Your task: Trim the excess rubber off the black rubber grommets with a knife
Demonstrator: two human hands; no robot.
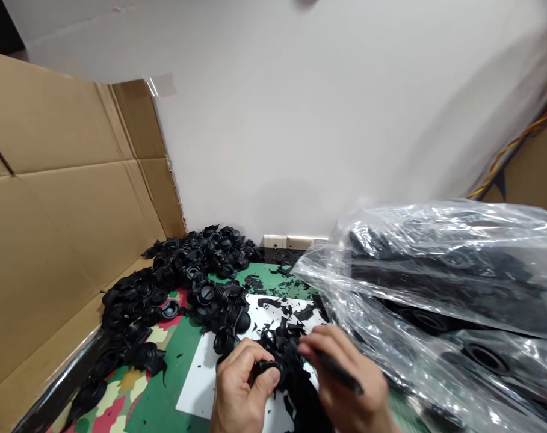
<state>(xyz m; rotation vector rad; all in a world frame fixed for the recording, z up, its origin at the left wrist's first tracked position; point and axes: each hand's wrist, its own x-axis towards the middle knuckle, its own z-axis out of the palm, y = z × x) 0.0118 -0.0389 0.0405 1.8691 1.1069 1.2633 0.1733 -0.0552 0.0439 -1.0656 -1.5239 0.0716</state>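
Note:
My left hand (pixel 241 388) pinches a small black rubber part (pixel 268 365) between thumb and fingers, above a white sheet (pixel 198 376). Close by on the right, my right hand (pixel 345 379) is closed around a slim tool with a black handle (pixel 339 371); its working tip cannot be made out. Between and below the hands lies a heap of black rubber scraps (pixel 295 355). Left of the sheet, several ribbed black rubber pieces (pixel 219 304) are piled up.
A larger pile of black rubber pieces (pixel 210 249) reaches back to the wall. Cardboard (pixel 65 180) stands along the left. At right, a clear plastic bag (pixel 435 288) holds black ringed parts. Green matting (pixel 273 279) and a camouflage-patterned cloth (pixel 120 403) lie underneath.

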